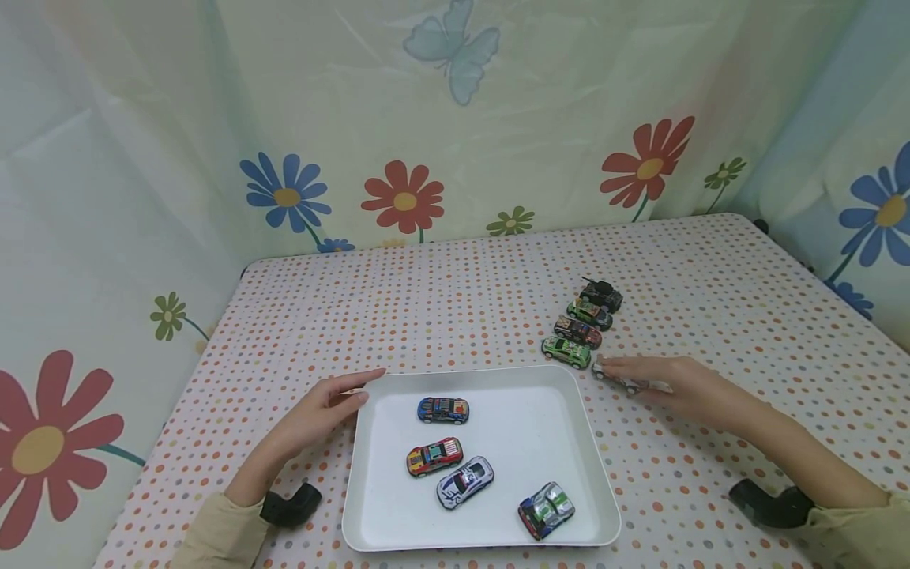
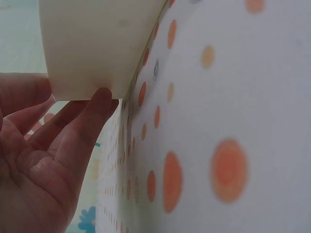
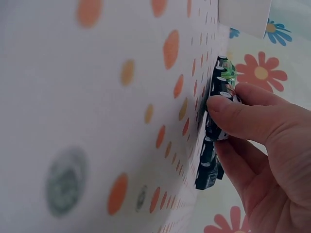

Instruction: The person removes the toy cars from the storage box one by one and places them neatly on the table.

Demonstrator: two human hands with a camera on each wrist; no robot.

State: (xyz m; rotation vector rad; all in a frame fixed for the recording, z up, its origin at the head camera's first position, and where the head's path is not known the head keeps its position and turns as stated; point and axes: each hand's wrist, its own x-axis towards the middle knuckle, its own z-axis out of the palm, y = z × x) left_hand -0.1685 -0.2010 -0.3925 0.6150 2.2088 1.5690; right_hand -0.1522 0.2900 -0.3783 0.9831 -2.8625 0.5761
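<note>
So my right hand [image 1: 681, 385] pinches pale car [image 1: 631, 386] near car row [image 1: 577, 332], apparently for control; left hand [image 1: 320, 409] grips corner of tray [image 1: 526, 435], presumably steadying.

Small curtained tabletop booth; kind of building around it remaining undeterminable. Pale green, thin sheet curtain [image 1: 540, 158], printed with red, blue and green flowers [image 1: 404, 197] and blue butterfly [image 1: 455, 51], is hanging behind and along both sides, screening wider room from view. White cloth [image 1: 426, 316] with multicoloured round dots is covering rectangular table [image 1: 711, 292]. Black curved wrist-worn units [image 1: 291, 506] are suggesting staged recording set-up rather than everyday room.
</note>
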